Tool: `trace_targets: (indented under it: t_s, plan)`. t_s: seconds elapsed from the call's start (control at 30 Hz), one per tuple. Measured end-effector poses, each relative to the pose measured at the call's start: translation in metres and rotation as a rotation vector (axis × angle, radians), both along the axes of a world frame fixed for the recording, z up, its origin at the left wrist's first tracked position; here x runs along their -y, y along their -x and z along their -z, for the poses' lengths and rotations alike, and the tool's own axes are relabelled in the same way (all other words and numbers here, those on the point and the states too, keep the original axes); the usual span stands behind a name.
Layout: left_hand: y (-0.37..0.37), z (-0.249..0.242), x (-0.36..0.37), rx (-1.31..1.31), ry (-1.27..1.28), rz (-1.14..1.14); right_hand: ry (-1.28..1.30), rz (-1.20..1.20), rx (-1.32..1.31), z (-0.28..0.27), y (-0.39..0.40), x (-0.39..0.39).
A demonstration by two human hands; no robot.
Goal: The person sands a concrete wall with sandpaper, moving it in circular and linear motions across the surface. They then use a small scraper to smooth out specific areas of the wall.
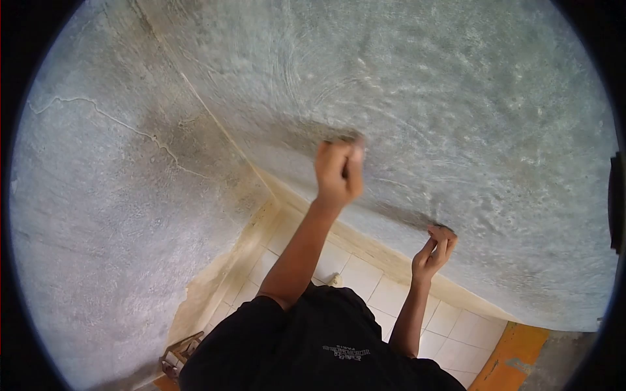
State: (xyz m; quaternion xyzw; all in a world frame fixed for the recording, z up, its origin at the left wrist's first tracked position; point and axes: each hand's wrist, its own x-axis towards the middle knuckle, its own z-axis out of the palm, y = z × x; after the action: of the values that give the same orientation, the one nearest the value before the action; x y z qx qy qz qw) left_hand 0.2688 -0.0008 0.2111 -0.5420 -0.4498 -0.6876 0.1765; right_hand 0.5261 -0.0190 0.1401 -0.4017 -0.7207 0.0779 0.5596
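Head view: I see the grey wall (495, 130) filling the far and right side, meeting a cracked wall (85, 195) on the left. My left hand (338, 173) is curled close to the grey wall, its fingertips blurred; my right hand (433, 255), nearer and farther right, bends its fingers at that surface. I cannot tell whether either grip is clamped on anything. White floor tiles (357, 275) show below.
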Motion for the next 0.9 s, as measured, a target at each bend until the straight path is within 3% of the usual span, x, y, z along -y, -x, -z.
trace_targets:
  t_s: [0.13,0.23,0.33,0.47,0.57,0.63,0.77,0.9]
  plan:
    - [0.013,-0.02,-0.003,0.183,0.03,0.007,-0.008,0.035,0.001,-0.001,0.005,0.001]
    - [0.004,-0.027,0.005,-0.209,0.006,0.098,-0.001,0.074,-0.045,0.0,0.015,0.0]
    - [0.006,0.01,0.007,-0.251,0.041,0.103,0.02,0.117,-0.036,-0.002,0.018,0.003]
    - [0.047,0.023,0.002,0.055,-0.012,-0.005,0.034,0.146,0.021,-0.011,0.02,0.008]
    - [0.063,-0.007,0.002,0.085,-0.003,0.001,0.066,0.162,0.022,-0.015,0.024,0.01]
    - [0.059,-0.033,0.0,-0.084,-0.081,0.0,0.064,0.191,0.025,-0.016,0.027,0.011]
    - [0.029,-0.005,0.011,-0.213,0.077,0.091,0.063,0.236,0.015,-0.009,0.03,0.01]
    - [0.05,0.024,0.016,-0.031,0.135,0.078,0.056,0.243,0.053,-0.015,0.033,0.011]
